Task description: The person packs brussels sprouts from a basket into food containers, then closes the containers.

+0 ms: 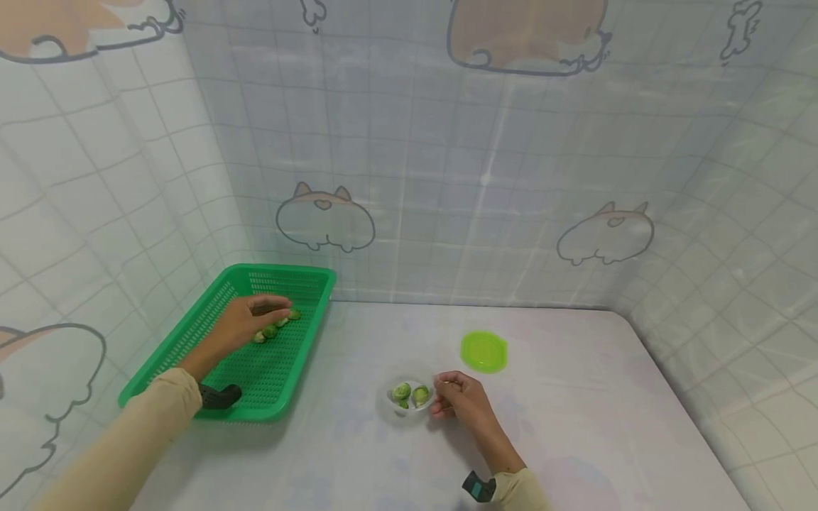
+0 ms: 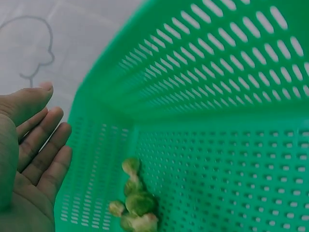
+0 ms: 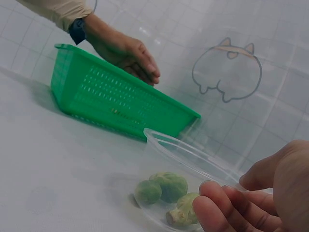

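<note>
Head view: thumb and fingers of the right hand (image 1: 465, 401) pinch the rim of a clear plastic cup (image 1: 405, 412) holding Brussels sprouts (image 1: 401, 392), with a lime-green lid (image 1: 483, 352) (lying flat) just beyond on the table (image 1: 383, 468). Farther off, the left hand (image 1: 246, 323), fingers nearly straight and thumb apart, hovers over a green basket (image 1: 265, 376) where more sprouts (image 1: 270, 331) lie, before a cartoon-dog wall covering (image 1: 434, 199).

The table (image 1: 348, 355) lies open between basket (image 1: 275, 372) and tub (image 1: 401, 412); the basket's wall (image 3: 96, 104) seemingly bars low passage.
</note>
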Demonstrator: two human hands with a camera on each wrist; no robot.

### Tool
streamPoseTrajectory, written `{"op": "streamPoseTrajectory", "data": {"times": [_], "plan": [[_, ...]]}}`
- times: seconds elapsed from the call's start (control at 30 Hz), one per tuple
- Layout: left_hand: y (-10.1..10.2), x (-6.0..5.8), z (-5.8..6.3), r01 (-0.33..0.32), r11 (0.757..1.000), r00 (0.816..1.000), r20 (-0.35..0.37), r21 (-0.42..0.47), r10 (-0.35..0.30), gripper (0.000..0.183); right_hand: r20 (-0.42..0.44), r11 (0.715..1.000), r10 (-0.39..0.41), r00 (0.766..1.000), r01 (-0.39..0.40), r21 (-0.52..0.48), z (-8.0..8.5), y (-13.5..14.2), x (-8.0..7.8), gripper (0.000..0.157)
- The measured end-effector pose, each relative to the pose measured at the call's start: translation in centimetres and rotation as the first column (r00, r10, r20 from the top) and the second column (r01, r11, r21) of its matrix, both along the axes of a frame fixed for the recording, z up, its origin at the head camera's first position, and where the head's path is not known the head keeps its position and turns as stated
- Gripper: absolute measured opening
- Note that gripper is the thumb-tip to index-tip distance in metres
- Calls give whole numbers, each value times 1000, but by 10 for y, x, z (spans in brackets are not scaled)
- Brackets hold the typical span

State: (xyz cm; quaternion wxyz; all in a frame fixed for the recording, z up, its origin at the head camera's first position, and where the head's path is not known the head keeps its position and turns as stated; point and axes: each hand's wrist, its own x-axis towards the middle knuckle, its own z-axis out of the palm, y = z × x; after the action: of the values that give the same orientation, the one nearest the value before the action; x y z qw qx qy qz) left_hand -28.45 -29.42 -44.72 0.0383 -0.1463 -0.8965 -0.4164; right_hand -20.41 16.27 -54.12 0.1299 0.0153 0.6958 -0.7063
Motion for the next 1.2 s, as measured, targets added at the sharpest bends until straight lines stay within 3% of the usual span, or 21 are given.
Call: {"op": "streamPoseTrajectory", "data": {"times": [0.13, 0.43, 0.93, 1.2], "plan": [[-7, -2, -6, -31, 997, 999, 3, -74, 32, 41, 3, 1000, -3, 1000, 3, 7, 1, 0, 0, 40], [-18, -6, -19, -81, 987, 994, 55, -138, 90, 54, 0, 1000, 3, 1000, -3, 1, -1, 1, 1, 40], [-26, -15, -32, -88, 978, 994, 40, -189, 97, 48, -4, 1000, -8, 1000, 8, 0, 2, -1, 2, 40], [-31, -17, -34, -84, 975, 992, 77, -206, 102, 49, 1, 1000, -1, 1000, 1, 0, 1, 0, 1, 40]]}}
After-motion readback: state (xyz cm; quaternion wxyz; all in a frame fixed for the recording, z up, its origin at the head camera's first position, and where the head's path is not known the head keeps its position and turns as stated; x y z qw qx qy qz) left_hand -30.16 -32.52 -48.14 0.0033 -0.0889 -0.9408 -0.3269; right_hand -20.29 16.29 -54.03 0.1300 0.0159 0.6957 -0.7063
